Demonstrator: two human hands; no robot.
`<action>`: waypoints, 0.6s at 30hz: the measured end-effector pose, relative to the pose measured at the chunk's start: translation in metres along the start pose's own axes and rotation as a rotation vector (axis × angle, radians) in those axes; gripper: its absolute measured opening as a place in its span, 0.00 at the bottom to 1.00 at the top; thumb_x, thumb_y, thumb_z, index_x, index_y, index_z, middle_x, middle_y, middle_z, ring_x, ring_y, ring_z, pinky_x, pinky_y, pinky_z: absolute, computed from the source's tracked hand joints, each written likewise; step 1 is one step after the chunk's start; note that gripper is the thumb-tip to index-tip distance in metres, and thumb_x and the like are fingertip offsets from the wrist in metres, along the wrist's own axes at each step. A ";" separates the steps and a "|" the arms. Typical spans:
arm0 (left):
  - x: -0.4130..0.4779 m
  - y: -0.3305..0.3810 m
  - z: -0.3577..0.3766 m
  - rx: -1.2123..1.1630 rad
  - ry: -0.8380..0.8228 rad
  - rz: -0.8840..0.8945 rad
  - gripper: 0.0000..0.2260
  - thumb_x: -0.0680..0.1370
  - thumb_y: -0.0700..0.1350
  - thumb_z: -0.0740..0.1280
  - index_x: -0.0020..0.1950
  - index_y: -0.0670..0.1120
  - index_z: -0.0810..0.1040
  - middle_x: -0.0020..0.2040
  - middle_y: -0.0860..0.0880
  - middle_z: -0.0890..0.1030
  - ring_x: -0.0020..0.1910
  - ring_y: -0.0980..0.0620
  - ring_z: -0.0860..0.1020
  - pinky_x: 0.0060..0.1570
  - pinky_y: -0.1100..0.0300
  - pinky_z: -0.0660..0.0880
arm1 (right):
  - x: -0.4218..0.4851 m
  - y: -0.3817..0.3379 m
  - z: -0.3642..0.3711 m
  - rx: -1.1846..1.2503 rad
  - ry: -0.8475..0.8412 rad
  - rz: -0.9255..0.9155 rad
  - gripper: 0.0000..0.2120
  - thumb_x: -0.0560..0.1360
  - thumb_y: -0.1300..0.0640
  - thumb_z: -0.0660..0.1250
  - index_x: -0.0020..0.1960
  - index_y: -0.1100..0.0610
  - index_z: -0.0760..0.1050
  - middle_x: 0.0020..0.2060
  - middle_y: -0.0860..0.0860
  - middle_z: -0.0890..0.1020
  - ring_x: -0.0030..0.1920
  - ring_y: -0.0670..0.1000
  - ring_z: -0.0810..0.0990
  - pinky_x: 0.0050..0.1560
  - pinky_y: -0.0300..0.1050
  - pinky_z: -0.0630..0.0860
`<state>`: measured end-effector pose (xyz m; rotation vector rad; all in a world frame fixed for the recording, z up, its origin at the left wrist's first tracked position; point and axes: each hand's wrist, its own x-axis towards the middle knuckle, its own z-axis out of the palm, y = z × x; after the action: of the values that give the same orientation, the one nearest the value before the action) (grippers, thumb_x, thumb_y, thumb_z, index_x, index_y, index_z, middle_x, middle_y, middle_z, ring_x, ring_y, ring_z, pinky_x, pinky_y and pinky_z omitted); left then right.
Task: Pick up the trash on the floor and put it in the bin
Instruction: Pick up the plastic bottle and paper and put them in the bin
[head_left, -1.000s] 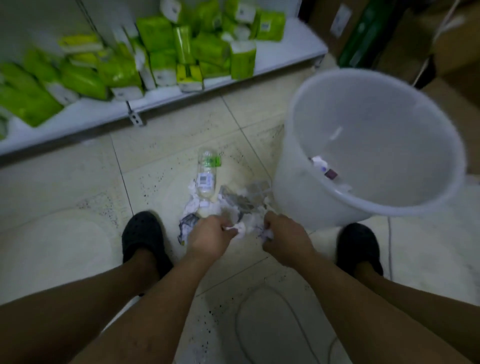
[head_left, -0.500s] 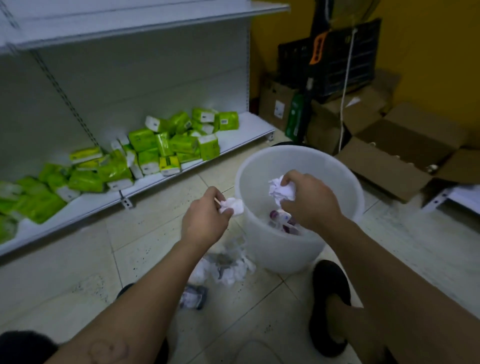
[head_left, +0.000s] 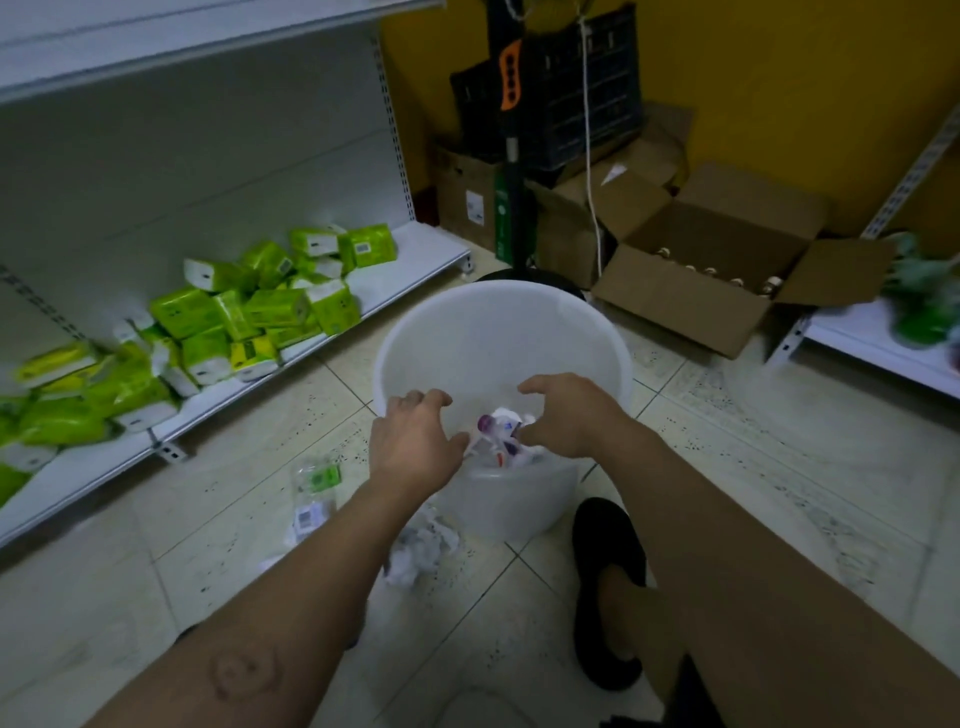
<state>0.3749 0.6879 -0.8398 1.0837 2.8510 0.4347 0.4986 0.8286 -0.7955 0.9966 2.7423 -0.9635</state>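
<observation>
Over the near rim of the round white plastic bin both hands hover empty. The left hand hangs above the near-left edge with its fingers spread and loosely bent. The right hand is over the near-right part of the mouth, equally relaxed. Neither holds anything.

Crumpled white paper and coloured wrappers lie on the bin's bottom, seen between the two hands. More trash remains on the pale tiled floor. A wad of crumpled white paper sits just beside the bin's near-left foot, partly under the left forearm. A clear plastic bottle with a green label lies on its side further left. Its long axis runs roughly away from the person, toward the low white shelf (it is blurred, so I cannot tell which end has the cap).

Both pieces lie below and to the left of the left hand, with the bin between them and the right hand. The left hand therefore looks nearer, and a grip across the bottle's width would likely suit it.
</observation>
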 end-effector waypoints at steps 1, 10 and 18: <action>-0.005 -0.006 -0.001 -0.002 -0.006 -0.015 0.22 0.71 0.57 0.68 0.63 0.52 0.73 0.61 0.47 0.77 0.61 0.44 0.72 0.55 0.50 0.72 | -0.002 -0.003 0.002 -0.011 -0.013 -0.019 0.30 0.70 0.51 0.72 0.70 0.50 0.67 0.67 0.53 0.73 0.60 0.55 0.74 0.59 0.46 0.70; -0.053 -0.096 -0.033 -0.036 -0.091 -0.199 0.22 0.71 0.58 0.69 0.63 0.51 0.74 0.60 0.47 0.78 0.60 0.45 0.74 0.55 0.50 0.74 | -0.025 -0.069 0.045 0.023 -0.027 -0.264 0.28 0.72 0.50 0.69 0.70 0.48 0.66 0.65 0.54 0.73 0.62 0.56 0.73 0.63 0.53 0.72; -0.099 -0.176 -0.028 -0.102 -0.182 -0.448 0.24 0.71 0.56 0.69 0.64 0.49 0.73 0.62 0.44 0.76 0.60 0.43 0.73 0.56 0.50 0.74 | -0.026 -0.126 0.141 -0.010 -0.161 -0.374 0.19 0.73 0.52 0.66 0.64 0.50 0.71 0.59 0.52 0.77 0.54 0.52 0.78 0.53 0.44 0.74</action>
<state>0.3319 0.4904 -0.8668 0.4195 2.7541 0.4143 0.4238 0.6573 -0.8336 0.3863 2.8424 -1.0211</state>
